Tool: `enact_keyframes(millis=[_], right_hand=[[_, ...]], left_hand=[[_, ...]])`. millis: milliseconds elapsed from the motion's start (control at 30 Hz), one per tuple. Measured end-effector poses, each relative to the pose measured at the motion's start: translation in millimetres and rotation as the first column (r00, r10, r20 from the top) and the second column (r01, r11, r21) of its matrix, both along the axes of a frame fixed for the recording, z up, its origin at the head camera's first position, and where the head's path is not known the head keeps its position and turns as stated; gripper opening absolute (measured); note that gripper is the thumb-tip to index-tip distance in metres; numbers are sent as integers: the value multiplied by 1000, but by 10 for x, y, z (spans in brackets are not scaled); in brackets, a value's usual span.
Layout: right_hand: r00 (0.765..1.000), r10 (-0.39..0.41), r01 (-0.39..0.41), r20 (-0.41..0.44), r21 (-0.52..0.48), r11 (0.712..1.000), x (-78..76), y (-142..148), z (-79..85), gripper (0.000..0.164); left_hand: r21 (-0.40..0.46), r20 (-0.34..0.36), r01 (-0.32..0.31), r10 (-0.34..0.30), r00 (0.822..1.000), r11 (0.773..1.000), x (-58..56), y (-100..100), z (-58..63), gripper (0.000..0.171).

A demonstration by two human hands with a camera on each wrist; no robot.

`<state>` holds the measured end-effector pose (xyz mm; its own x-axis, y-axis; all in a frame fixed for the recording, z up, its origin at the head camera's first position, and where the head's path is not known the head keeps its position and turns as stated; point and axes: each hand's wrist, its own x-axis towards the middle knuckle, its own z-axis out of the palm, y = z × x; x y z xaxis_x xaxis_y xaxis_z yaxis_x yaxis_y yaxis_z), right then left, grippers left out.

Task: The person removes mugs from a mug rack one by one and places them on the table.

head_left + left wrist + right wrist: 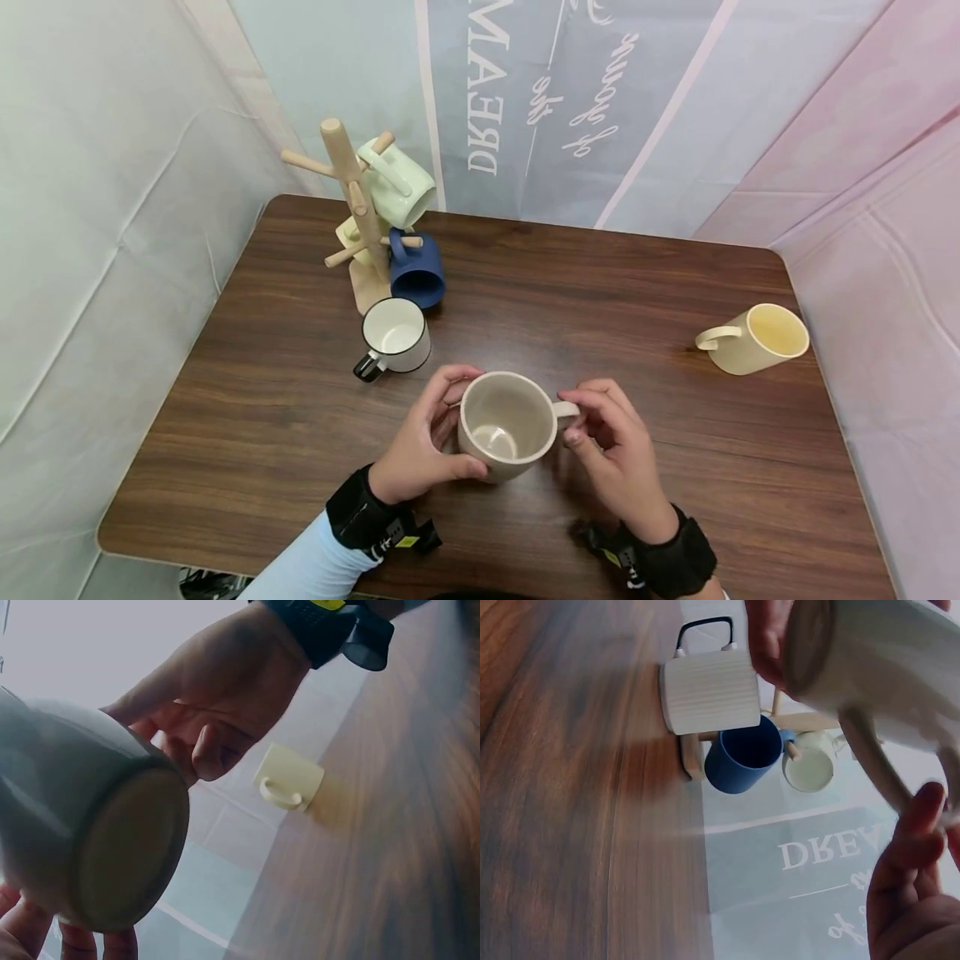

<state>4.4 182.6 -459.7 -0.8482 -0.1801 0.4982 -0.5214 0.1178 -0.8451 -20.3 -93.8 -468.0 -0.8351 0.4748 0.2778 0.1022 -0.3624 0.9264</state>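
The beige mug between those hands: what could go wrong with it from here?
The beige mug could drop: it is off the table, underside showing. It may tip if the left hand slips, as the right hand is only at the handle. It might bump the white mug nearby.

Head view: bright, quite even light; picture is mostly sharp.
Mug (516, 417): small glare on the inside bottom.
Table (675, 283): soft shadow beside the right hand (618, 458).
Left wrist view: dimmer, hazy, upper left washed to white; table blurred.
Right wrist view: dim also; table smeared, near mug soft.
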Motion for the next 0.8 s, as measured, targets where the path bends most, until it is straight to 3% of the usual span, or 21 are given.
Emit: enact_keyframes(millis=[100, 200, 267, 333, 400, 500, 633, 700, 800], right_hand=[[997, 58, -60, 47, 40, 997, -10, -6, 16, 13], [982, 146, -155, 121, 69, 986, -15, -10, 50, 28], [960, 192, -206, 201, 46, 978, -14, -2, 81, 30], [947, 182, -193, 267, 15, 981, -8, 3, 110, 29], [939, 120, -126, 323, -2, 992, -5, -3, 128, 22], [919, -62, 50, 390, 42, 998, -15, -34, 114, 18], [830, -245, 231, 501, 91, 969, -70, -34, 60, 22], [786, -276, 292, 553, 61, 954, -115, 5, 32, 25], [751, -290, 364, 593, -6, 931, -219, 89, -15, 28]], left_hand=[[23, 20, 12, -13, 1000, 1000, -20, -20, -60, 89], [-5, 36, 19, -19, 999, 1000, -32, -38, -97, 83], [-38, 35, 13, -12, 999, 999, -37, -41, -112, 81], [-84, 35, -14, 17, 999, 996, -47, -34, -118, 77], [-146, 17, -78, 81, 997, 986, -65, -11, -125, 67], [-243, -25, -184, 184, 983, 952, -90, 21, -133, 51], [-288, -57, -227, 220, 974, 930, -101, 33, -140, 46], [-286, -49, -217, 212, 976, 933, -97, 24, -137, 45], [-299, -33, -211, 211, 977, 931, -96, -6, -120, 45]])
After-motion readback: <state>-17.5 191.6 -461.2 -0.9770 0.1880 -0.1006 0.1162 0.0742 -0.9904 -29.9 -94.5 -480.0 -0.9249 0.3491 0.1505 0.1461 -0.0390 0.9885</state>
